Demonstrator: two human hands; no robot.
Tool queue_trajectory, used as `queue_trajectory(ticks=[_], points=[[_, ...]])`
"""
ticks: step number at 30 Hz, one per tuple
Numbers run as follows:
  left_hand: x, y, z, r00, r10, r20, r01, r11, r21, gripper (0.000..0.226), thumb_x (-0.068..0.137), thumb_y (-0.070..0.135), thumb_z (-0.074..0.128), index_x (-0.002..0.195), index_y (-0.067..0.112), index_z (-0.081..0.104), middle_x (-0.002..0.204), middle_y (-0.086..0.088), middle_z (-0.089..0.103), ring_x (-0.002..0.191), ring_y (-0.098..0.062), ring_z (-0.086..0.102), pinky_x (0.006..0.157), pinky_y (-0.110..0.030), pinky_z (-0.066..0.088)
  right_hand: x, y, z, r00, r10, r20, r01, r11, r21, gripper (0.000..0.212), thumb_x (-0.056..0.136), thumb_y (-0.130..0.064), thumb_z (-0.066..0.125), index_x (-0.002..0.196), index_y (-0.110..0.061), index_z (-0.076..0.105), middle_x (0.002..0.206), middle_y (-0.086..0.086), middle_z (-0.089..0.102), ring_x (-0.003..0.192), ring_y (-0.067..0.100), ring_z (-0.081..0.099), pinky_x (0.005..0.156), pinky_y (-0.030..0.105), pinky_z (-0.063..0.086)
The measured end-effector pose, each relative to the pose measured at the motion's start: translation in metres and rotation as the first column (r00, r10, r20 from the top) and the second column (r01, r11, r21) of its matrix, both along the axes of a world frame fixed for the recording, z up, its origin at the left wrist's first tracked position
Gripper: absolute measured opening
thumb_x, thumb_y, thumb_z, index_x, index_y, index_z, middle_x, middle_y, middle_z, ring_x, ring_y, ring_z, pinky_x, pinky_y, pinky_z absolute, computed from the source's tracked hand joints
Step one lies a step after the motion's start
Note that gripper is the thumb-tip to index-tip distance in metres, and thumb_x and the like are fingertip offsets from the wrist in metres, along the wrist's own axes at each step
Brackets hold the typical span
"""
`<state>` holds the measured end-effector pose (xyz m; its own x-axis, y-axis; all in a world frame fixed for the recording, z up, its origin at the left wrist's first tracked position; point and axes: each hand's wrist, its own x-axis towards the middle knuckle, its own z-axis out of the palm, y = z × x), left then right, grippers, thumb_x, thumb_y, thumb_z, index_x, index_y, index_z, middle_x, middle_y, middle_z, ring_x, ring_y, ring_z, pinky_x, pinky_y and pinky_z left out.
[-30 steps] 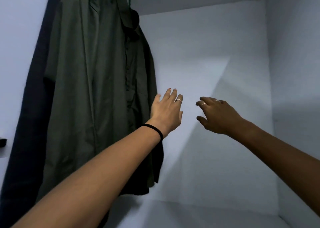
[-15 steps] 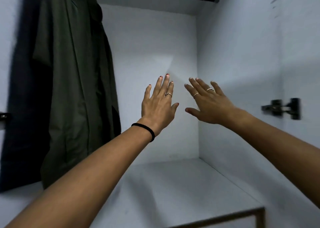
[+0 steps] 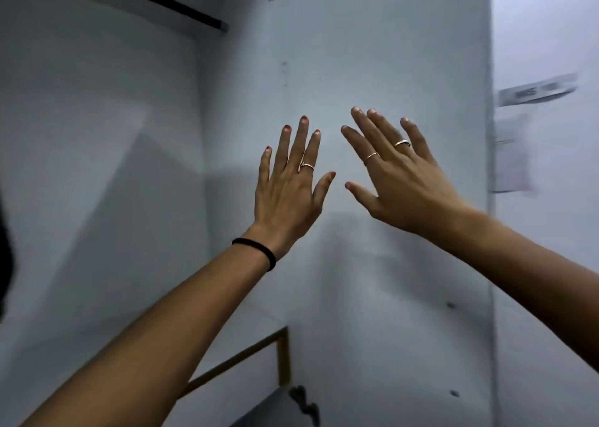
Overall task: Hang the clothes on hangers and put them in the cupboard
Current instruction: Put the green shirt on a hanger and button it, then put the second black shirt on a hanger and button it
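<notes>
- Head view: the left hand (image 3: 287, 190) is raised in the middle of the frame with its back to the camera, fingers straight and slightly fanned, thumb out to the side; it has hold of nothing.
- A thin ring (image 3: 306, 166) sits on one finger of that hand, the nails are painted red, and a black band (image 3: 257, 250) circles the wrist.
- The right hand (image 3: 402, 183) is up just beside it, tilted toward the left, fingers straight and spread, also holding nothing; the two thumbs point at each other with a small gap between them.
- Two rings show on the right hand, one (image 3: 403, 142) on a farther finger and one (image 3: 371, 156) nearer the thumb side.
- Both bare forearms reach in from the bottom corners of the frame.
- The cupboard's white side wall (image 3: 372, 54) fills the space behind the hands; whether the fingers touch it cannot be told.
- The dark hanging rail (image 3: 155, 0) runs across the upper left and ends at that wall.
- A dark sliver at the far left edge (image 3: 5, 264) may be clothing, but it is too little to say; no hanger shows.
- The cupboard's wood-edged shelf (image 3: 259, 349) shows low in the middle, with a dark hinge (image 3: 304, 400) below it.
- Blurred paper labels (image 3: 534, 91) are stuck on the surface at far right.
</notes>
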<state>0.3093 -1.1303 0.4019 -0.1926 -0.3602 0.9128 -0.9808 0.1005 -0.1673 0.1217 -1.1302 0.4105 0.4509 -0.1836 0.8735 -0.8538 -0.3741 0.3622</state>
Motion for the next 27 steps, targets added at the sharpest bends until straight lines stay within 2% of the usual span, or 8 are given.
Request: queue_trajectory(ticks=[3, 7, 12, 16, 20, 25, 27], points=[[-0.084, -0.005, -0.021, 0.980, -0.193, 0.049, 0.196, 0.980, -0.047, 0.066, 0.100, 0.051, 0.027, 0.155, 0.022, 0.007, 0.162, -0.002, -0.006, 0.149, -0.020, -0.010, 0.119, -0.044, -0.003, -0.085, 0.024, -0.022, 0.995, -0.089, 0.035, 0.090, 0.995, -0.043, 0.068, 0.092, -0.045, 0.040, 0.150, -0.013, 0.029, 0.160, 0.009, 0.017, 0.148, 0.024, 0.018, 0.118, 0.049, 0.016], [-0.206, 0.000, -0.053, 0.911, -0.378, 0.164, 0.397, 0.912, -0.106, 0.062, 0.100, 0.050, 0.022, 0.154, 0.020, 0.018, 0.162, -0.006, 0.009, 0.149, -0.023, 0.005, 0.119, -0.047, 0.012, -0.202, 0.059, -0.053, 0.964, -0.264, 0.033, 0.266, 0.963, -0.043, 0.066, 0.094, -0.044, 0.039, 0.151, -0.012, 0.028, 0.161, 0.009, 0.016, 0.148, 0.022, 0.015, 0.118, 0.049, 0.018], [-0.380, 0.011, -0.087, 0.792, -0.584, 0.177, 0.593, 0.805, 0.007, 0.062, 0.100, 0.051, 0.025, 0.154, 0.023, 0.014, 0.162, -0.002, 0.003, 0.149, -0.021, -0.002, 0.120, -0.043, 0.005, -0.354, 0.112, -0.087, 0.868, -0.494, 0.054, 0.490, 0.869, 0.069, 0.068, 0.092, -0.042, 0.039, 0.152, -0.011, 0.026, 0.161, 0.009, 0.014, 0.149, 0.022, 0.013, 0.118, 0.048, 0.018], [-0.517, 0.037, -0.120, 0.666, -0.733, 0.138, 0.725, 0.680, 0.108, 0.061, 0.101, 0.050, 0.026, 0.154, 0.023, 0.015, 0.162, -0.001, 0.004, 0.150, -0.020, 0.000, 0.119, -0.043, 0.010, -0.473, 0.164, -0.120, 0.739, -0.672, 0.045, 0.659, 0.735, 0.158, 0.068, 0.091, -0.040, 0.040, 0.151, -0.011, 0.027, 0.161, 0.009, 0.015, 0.148, 0.023, 0.016, 0.116, 0.047, 0.019], [-0.632, 0.069, -0.148, 0.540, -0.834, 0.112, 0.811, 0.551, 0.197, 0.062, 0.101, 0.052, 0.024, 0.155, 0.024, 0.012, 0.163, 0.001, 0.002, 0.149, -0.018, -0.002, 0.119, -0.044, 0.012, -0.570, 0.220, -0.154, 0.590, -0.806, 0.051, 0.777, 0.584, 0.234, 0.071, 0.085, -0.035, 0.050, 0.149, -0.011, 0.030, 0.160, 0.009, 0.018, 0.146, 0.022, 0.020, 0.115, 0.046, 0.020], [-0.754, 0.127, -0.179, 0.387, -0.918, 0.084, 0.872, 0.395, 0.289, 0.061, 0.099, 0.051, 0.026, 0.154, 0.024, 0.018, 0.162, 0.000, 0.011, 0.149, -0.019, 0.007, 0.117, -0.041, 0.014, -0.658, 0.296, -0.192, 0.400, -0.909, 0.113, 0.839, 0.413, 0.355, 0.069, 0.082, -0.029, 0.056, 0.146, -0.012, 0.037, 0.159, 0.009, 0.023, 0.143, 0.023, 0.027, 0.113, 0.046, 0.021], [-0.796, 0.152, -0.193, 0.326, -0.945, 0.033, 0.880, 0.315, 0.355, 0.061, 0.098, 0.049, 0.027, 0.153, 0.024, 0.022, 0.161, 0.000, 0.015, 0.148, -0.019, 0.012, 0.116, -0.041, 0.016, -0.685, 0.319, -0.202, 0.328, -0.925, 0.190, 0.832, 0.378, 0.406, 0.069, 0.083, -0.023, 0.063, 0.146, -0.011, 0.037, 0.158, 0.010, 0.023, 0.144, 0.025, 0.027, 0.113, 0.048, 0.022]])
